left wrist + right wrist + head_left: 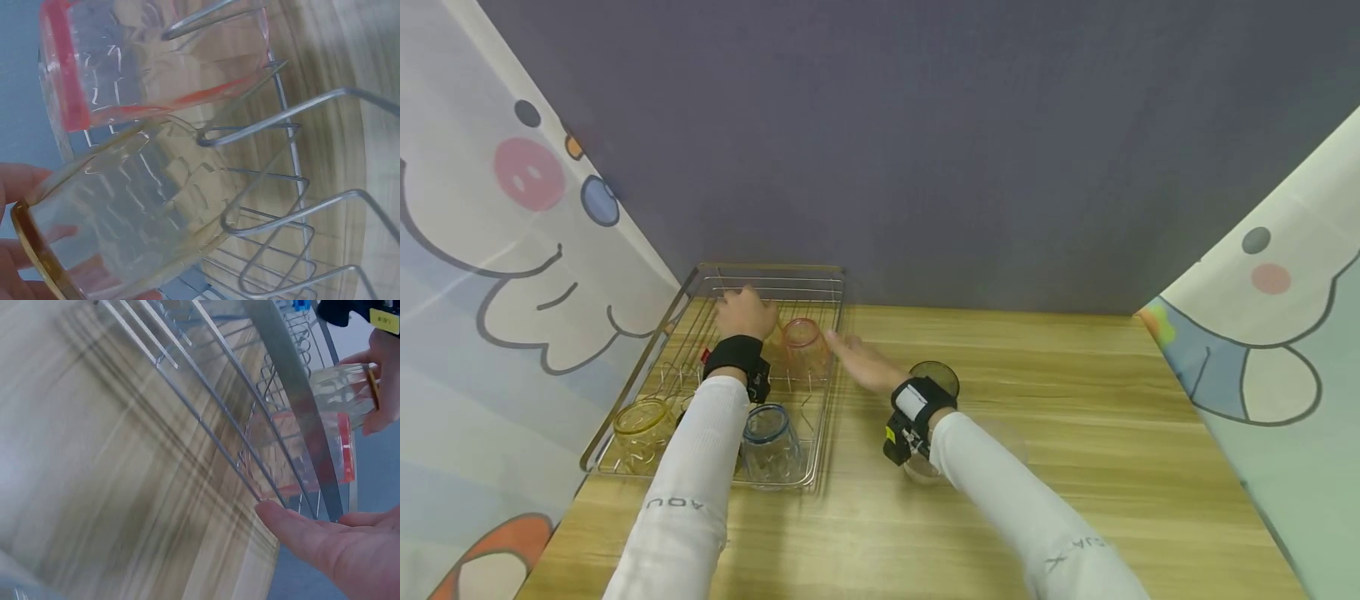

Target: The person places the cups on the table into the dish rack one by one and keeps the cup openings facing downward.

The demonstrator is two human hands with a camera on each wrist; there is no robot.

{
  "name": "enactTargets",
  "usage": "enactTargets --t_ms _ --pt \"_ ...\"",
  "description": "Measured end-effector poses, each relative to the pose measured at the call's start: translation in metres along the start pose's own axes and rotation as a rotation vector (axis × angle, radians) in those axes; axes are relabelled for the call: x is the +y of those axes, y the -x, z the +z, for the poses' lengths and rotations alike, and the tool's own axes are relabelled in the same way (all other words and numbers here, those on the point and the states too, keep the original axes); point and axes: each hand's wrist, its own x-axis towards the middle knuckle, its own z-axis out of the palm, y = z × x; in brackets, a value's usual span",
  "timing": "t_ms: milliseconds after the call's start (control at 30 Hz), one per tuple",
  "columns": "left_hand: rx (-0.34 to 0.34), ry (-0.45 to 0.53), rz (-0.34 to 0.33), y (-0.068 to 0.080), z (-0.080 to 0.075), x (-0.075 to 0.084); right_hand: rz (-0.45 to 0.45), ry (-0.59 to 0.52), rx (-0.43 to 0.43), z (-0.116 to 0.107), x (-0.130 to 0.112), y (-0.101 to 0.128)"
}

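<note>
My left hand [747, 313] is over the back of a wire dish rack [823, 417]. It grips a clear glass with an amber rim [134, 212], which tilts beside the rack's wire loops in the left wrist view. Next to that glass stands a pink-rimmed glass [806, 350], inside the rack near its right side. My right hand [867, 364] is at the rack's right side, its fingers fairly straight. In the right wrist view its thumb [287, 525] lies at the side wires, seemingly touching them.
At the rack's front are a yellow-rimmed glass [644, 429] and a blue-rimmed glass [771, 446]. A dark glass [936, 377] stands on the wooden table [1105, 467], partly behind my right wrist. A grey panel [925, 150] rises behind the table.
</note>
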Motion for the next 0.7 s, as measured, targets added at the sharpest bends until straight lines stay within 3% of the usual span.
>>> enactTargets --t_ms 367,700 --pt "-0.036 -0.008 0.009 0.003 0.007 -0.007 0.012 -0.128 -0.037 0.008 0.011 -0.001" --pt "-0.098 -0.039 0.036 -0.009 0.015 -0.017 0.022 -0.13 -0.071 0.01 0.017 0.0"
